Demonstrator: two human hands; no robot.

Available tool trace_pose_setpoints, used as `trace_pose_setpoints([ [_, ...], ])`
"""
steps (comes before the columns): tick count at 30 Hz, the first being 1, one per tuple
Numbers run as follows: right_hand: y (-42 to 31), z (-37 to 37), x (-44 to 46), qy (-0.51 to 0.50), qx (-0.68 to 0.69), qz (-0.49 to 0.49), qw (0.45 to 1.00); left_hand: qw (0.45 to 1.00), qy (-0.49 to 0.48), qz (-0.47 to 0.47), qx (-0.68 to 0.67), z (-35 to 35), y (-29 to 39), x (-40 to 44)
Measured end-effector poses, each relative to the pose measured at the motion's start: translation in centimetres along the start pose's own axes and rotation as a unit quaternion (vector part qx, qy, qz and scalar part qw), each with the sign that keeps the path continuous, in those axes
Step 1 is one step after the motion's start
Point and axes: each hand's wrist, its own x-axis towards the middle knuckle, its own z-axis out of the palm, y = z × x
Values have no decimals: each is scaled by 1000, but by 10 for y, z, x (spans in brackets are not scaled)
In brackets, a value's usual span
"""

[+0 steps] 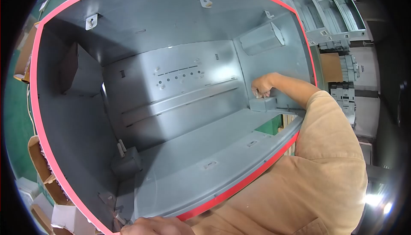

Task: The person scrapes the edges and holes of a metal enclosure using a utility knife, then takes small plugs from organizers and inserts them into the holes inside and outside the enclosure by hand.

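A large grey metal cabinet shell [188,132] with a red strip [38,85] along its rim fills the view. My right hand [263,85] reaches inside, fingers closed on something small and pale just above a small metal box [262,104] at the right inner wall. My left hand [156,226] lies at the near rim at the bottom edge of the view; its fingers are mostly hidden. A row of round holes [176,77] and long slots marks the back panel. Another small box [127,163] sits at the lower left inside, with a pale upright piece [122,148].
Cardboard boxes [40,158] stand left of the cabinet over a green floor [17,102]. Grey metal trays [329,14] are stacked at the upper right, with a brown cardboard piece [331,67] below them. Angular housings [81,72] project from the cabinet's side walls.
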Motion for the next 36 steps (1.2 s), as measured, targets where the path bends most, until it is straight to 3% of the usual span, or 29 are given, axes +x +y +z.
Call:
trace_pose_setpoints([
  [4, -2, 1, 0, 35, 16, -6, 999, 999, -10, -11, -47, 0, 0, 5],
  [7, -8, 2, -6, 87, -60, -52, 993, 999, -19, -9, -33, 0, 2, 8],
  [10, 2, 4, 5, 174, -104, -145, 968, 992, -88, -10, -85, -8, 0, 13],
  [16, -26, -29, -34, 226, 100, -155, 956, 999, -41, 0, -32, -2, -2, 8],
  [18, -34, -40, -74, 256, 139, -251, 923, 997, -68, -2, -27, -6, -3, 10],
  [20, -47, -44, -145, 290, 187, -250, 905, 994, -99, -16, -48, -10, -2, 8],
  [22, -24, -40, -195, 358, 243, -276, 858, 998, -50, -9, -22, -6, -2, 6],
  [25, 36, -18, -240, 448, 286, -188, 826, 997, -37, -21, -57, -16, -4, 1],
  [27, 75, 0, -252, 473, 314, -125, 814, 986, 115, 27, -115, 1, -9, -9],
  [28, 89, 10, -252, 496, 395, -24, 773, 987, 92, 15, -131, -2, -9, -7],
  [29, 124, 18, -244, 561, 252, 60, 786, 987, 69, 1, -146, -4, -7, -4],
  [30, 127, 26, -234, 692, 11, 78, 718, 986, 46, -12, -160, -5, -6, -2],
  [31, 131, 25, -230, 729, 58, 39, 681, 973, 76, -37, -216, -4, -3, 1],
  [32, 87, 16, -233, 720, 230, -49, 652, 968, 70, -39, -238, -5, -4, 4],
  [33, 31, 9, -244, 706, 311, -57, 634, 947, 134, -52, -287, 0, -4, 4],
  [35, -42, 3, -247, 707, 254, -152, 642, 945, 137, -63, -291, -2, -7, 6],
  [36, -68, -4, -243, 723, 156, -181, 649, 946, 86, -59, -307, -8, -10, 7],
])
